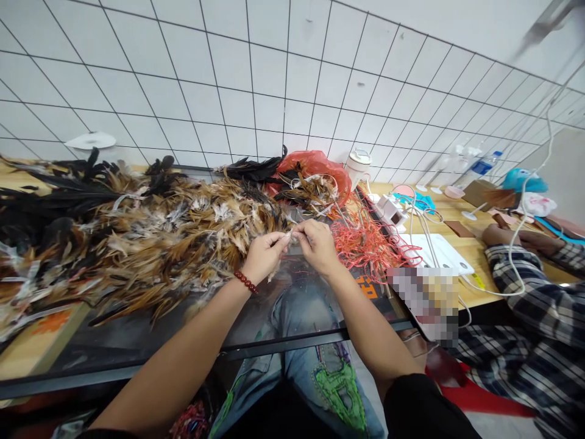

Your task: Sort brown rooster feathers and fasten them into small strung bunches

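My left hand (265, 253), with a red bead bracelet on its wrist, and my right hand (317, 244) meet over a glass tabletop (256, 332). Both are pinched together on a small pale feather (291, 235) held between their fingertips. A big heap of brown, black and white feathers (137, 238) lies just to the left of my hands. A tangle of thin red strings (368, 244) lies just to the right of my right hand. My jeans show through the glass below.
A red plastic bag (315, 167) sits behind the feathers by the tiled wall. To the right are a white cup (357, 167), a white power strip (390, 213) with cables, a water bottle (478, 171), and another person's plaid sleeve (525, 286) on a wooden table.
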A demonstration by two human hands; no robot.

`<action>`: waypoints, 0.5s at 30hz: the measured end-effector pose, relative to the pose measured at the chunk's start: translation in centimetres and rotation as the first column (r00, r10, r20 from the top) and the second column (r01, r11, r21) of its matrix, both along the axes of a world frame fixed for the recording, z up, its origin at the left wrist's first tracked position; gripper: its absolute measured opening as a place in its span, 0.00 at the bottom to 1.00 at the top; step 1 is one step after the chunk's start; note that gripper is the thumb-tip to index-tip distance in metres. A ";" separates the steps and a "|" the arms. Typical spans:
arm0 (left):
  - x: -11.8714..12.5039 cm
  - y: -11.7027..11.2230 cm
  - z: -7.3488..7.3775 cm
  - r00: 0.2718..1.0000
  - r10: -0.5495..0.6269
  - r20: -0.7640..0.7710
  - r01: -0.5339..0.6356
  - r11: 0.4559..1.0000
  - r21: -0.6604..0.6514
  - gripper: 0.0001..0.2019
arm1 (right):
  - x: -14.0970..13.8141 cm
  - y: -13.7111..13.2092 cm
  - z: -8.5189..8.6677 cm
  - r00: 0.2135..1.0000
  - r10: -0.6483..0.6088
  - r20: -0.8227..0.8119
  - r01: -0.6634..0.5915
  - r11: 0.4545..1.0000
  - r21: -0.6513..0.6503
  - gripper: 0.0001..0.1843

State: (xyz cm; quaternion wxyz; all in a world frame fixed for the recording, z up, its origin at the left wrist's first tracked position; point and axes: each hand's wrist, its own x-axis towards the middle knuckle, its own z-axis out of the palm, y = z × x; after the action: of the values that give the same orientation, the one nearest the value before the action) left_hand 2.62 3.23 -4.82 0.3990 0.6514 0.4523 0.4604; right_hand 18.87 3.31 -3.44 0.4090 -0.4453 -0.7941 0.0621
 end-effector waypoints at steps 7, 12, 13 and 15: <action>-1.8 1.0 1.1 0.980 0.178 0.092 -0.201 0.891 0.407 0.10 | 0.1 0.3 -0.1 0.976 0.174 -0.134 -0.176 0.984 0.002 0.12; -3.2 2.1 1.4 0.902 0.289 0.320 -0.406 0.817 0.410 0.09 | -1.3 -0.4 -0.7 0.822 0.512 0.248 -0.475 0.858 -0.198 0.13; -3.2 2.2 1.3 0.891 0.294 0.346 -0.419 0.826 0.378 0.09 | -1.7 -0.6 -0.8 0.789 0.539 0.294 -0.489 0.841 -0.230 0.15; -3.1 2.3 1.1 0.883 0.307 0.354 -0.425 0.842 0.332 0.09 | -2.4 -1.0 -0.8 0.747 0.563 0.353 -0.493 0.826 -0.275 0.15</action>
State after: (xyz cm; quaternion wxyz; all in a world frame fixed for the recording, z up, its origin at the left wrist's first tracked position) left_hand -0.43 5.49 -3.76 0.2221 0.5454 0.4026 0.7008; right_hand 16.45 2.32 -4.29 0.1560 -0.2364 -0.9483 0.1436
